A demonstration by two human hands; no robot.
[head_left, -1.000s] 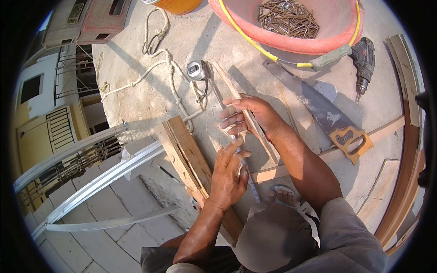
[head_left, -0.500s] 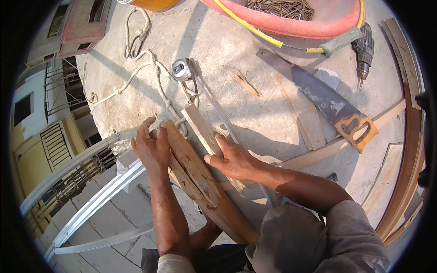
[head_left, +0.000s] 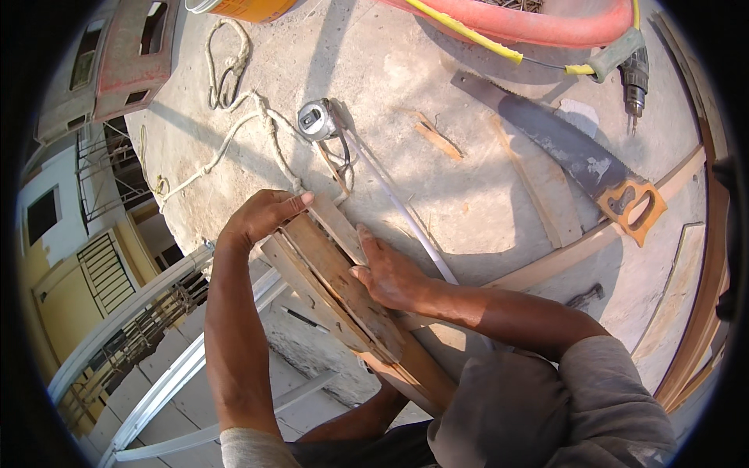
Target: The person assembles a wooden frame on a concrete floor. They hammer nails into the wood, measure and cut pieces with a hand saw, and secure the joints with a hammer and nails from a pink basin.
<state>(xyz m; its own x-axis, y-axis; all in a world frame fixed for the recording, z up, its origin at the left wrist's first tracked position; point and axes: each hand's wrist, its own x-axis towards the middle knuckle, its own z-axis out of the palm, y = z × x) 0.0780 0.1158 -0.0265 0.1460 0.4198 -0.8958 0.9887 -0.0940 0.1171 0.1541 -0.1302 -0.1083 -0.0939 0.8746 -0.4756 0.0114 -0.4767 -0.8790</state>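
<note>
A long brown wooden board (head_left: 427,382) runs up from my lap, with rough narrow wood pieces (head_left: 328,285) lying along its upper part. My left hand (head_left: 269,214) curls over their far end, its thumb on top and its other fingers partly hidden. On the right side, a narrow wooden strip (head_left: 335,226) lies alongside the pieces. My right hand (head_left: 390,273) presses around this strip, thumb on the pieces and fingers along the strip's outer side. Just beyond, a silver tape measure (head_left: 316,120) rests on the concrete with its blade (head_left: 398,204) drawn out toward me.
A handsaw (head_left: 562,148) with a wooden handle lies to the right, near a drill (head_left: 634,86). A red basin (head_left: 538,27) stands at the back. Knotted rope (head_left: 261,117) lies left. Metal rails (head_left: 168,390) and a drop toward buildings are at the left edge.
The narrow strip has come left against the other wood pieces, with my right hand on it. My left hand has shifted over the pieces' far end, its elbow swung outward.
</note>
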